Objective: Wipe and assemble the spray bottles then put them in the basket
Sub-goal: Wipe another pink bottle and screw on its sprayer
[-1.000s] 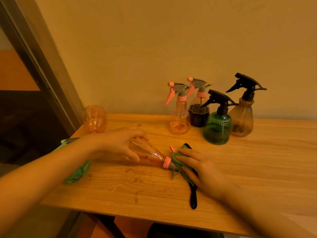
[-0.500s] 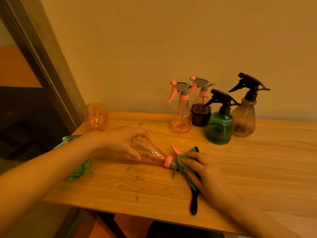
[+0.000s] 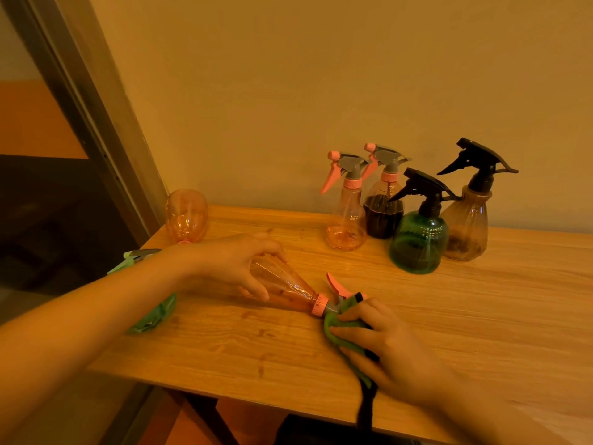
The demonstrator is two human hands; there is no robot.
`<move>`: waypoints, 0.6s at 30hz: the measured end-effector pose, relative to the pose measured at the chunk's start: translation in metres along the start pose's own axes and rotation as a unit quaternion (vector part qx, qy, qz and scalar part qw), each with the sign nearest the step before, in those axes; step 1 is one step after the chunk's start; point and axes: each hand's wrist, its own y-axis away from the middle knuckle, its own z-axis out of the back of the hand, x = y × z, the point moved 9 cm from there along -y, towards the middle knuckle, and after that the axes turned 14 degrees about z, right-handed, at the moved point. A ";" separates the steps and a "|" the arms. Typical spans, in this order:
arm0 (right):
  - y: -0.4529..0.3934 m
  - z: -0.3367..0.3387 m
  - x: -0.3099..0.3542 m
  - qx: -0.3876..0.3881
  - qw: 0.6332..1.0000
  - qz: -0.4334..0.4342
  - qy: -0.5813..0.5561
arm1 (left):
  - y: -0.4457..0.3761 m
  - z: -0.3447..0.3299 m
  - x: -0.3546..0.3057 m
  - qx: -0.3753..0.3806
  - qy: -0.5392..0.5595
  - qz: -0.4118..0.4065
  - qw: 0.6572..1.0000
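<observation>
Four assembled bottles [image 3: 420,242] stand by the wall. The left hand [image 3: 231,264] grips an orange bottle [image 3: 282,289] lying on the desk [image 3: 481,316]; the right hand [image 3: 382,342] clutches a green cloth [image 3: 333,326] around its sprayer. No basket visible; a loose bottle [image 3: 186,216] waits.

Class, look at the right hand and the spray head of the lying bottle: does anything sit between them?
Yes. A green cloth lies between the right hand and the spray head of the orange bottle, wrapped around the head.
</observation>
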 end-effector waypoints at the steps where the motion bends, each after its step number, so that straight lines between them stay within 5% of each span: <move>1: 0.000 0.003 -0.002 -0.013 1.000 -0.004 -0.016 | -0.001 0.000 0.000 -0.002 -0.003 -0.001 1.000; 6: -0.016 0.013 -0.022 -0.098 0.993 -0.069 0.021 | -0.001 0.000 -0.001 0.003 -0.006 0.002 1.000; 11: -0.036 -0.010 -0.021 -0.041 0.997 -0.054 0.041 | -0.002 0.000 0.002 -0.003 -0.013 -0.002 1.000; 18: -0.012 0.004 -0.034 -0.066 0.994 -0.074 0.045 | 0.001 -0.001 -0.001 -0.009 -0.008 -0.003 1.000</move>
